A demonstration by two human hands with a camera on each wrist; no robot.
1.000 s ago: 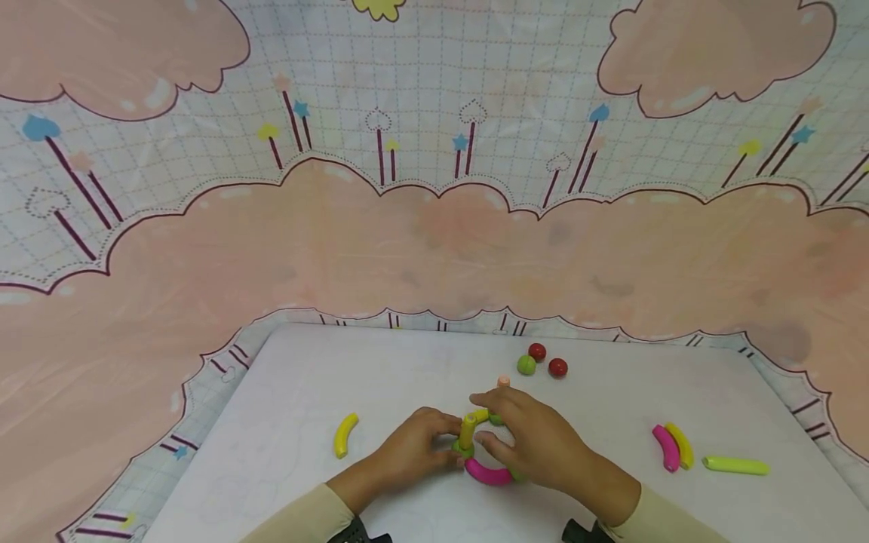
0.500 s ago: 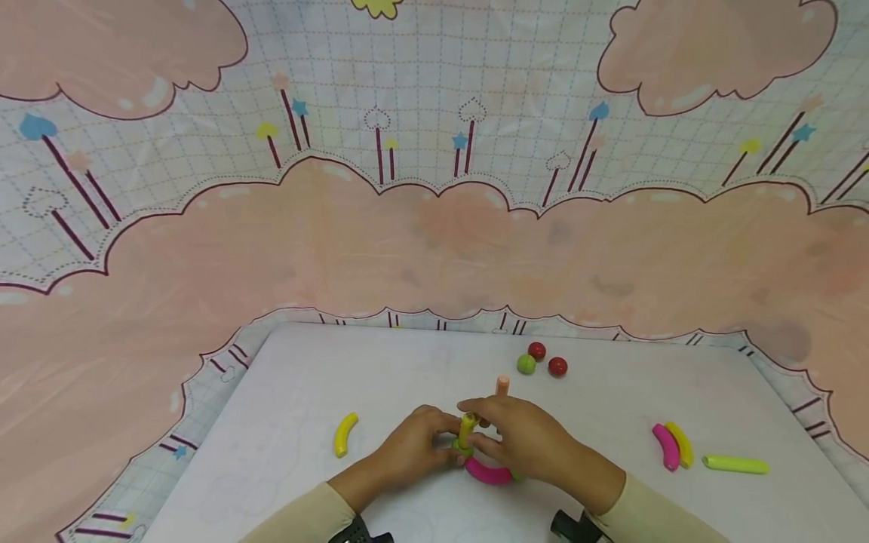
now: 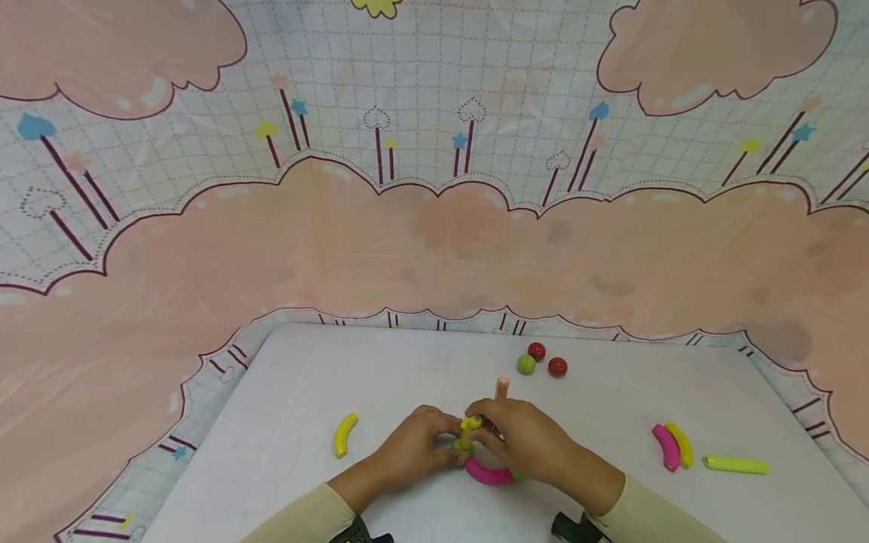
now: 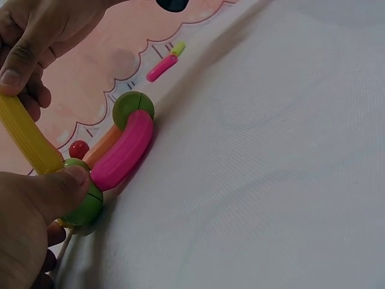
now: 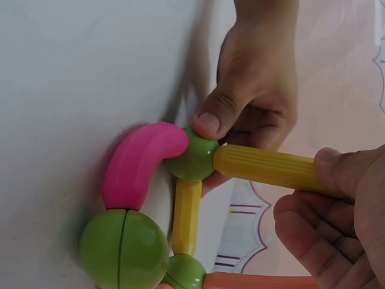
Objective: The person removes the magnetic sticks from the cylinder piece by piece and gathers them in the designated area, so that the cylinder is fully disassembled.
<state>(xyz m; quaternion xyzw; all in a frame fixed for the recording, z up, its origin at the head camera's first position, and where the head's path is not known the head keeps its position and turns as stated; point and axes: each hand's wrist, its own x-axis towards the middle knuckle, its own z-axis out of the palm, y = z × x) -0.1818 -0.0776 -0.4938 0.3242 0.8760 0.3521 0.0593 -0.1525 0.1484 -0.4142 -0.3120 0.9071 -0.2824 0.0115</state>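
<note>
In the head view my left hand (image 3: 422, 446) is at the left of a small frame of joined toy rods and balls. Its thumb presses a green ball (image 4: 84, 208), gripping it with the fingers. From that ball a yellow rod (image 5: 267, 167) rises, and my right hand (image 3: 532, 437) pinches its upper end between thumb and fingers. A curved pink rod (image 5: 135, 162) links the held ball to a nearer green ball (image 5: 123, 250). A second yellow rod (image 5: 187, 217) runs to another green ball (image 5: 185, 271), from which an orange rod (image 5: 258, 280) extends.
Two red balls (image 3: 557, 367) and a loose green ball (image 3: 526, 364) lie behind the frame. A curved yellow rod (image 3: 345, 435) is at the left. At the right lie a pink rod (image 3: 667, 448), another yellow rod (image 3: 682, 445) and a lime-green rod (image 3: 736, 465) on the white tabletop (image 3: 326, 369).
My right hand has moved slightly left and now pinches the raised yellow rod's top, which has turned toward the right. The left hand stays on the green ball.
</note>
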